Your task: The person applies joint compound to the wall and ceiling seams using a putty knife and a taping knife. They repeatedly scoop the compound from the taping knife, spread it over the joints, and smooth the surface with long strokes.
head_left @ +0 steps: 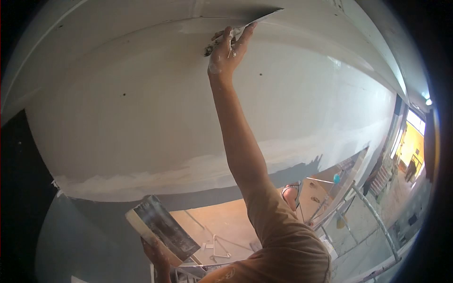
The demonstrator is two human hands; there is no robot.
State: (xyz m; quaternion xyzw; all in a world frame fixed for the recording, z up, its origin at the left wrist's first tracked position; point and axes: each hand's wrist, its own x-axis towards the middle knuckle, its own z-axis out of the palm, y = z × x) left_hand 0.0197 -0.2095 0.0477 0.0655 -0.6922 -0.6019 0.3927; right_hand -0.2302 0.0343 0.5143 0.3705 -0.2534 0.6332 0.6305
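My right hand (232, 49), smeared with white compound, is raised at the top centre and closed around a wide, thin-bladed scraper (266, 18). The blade lies against the pale ceiling board (179, 104) near a seam. At the lower left, my left hand (157, 252) holds a flat rectangular tool (167, 228) with a dark, smeared face and a light edge. Part of this hand is hidden behind the tool. Small dark screw spots and a whitish band of compound show on the board.
Metal scaffold rails (377, 219) stand at the lower right. Below are a foot in a sandal (290, 194), the floor and a white metal frame (221, 249). A yellow area (411, 144) shows through an opening at the far right.
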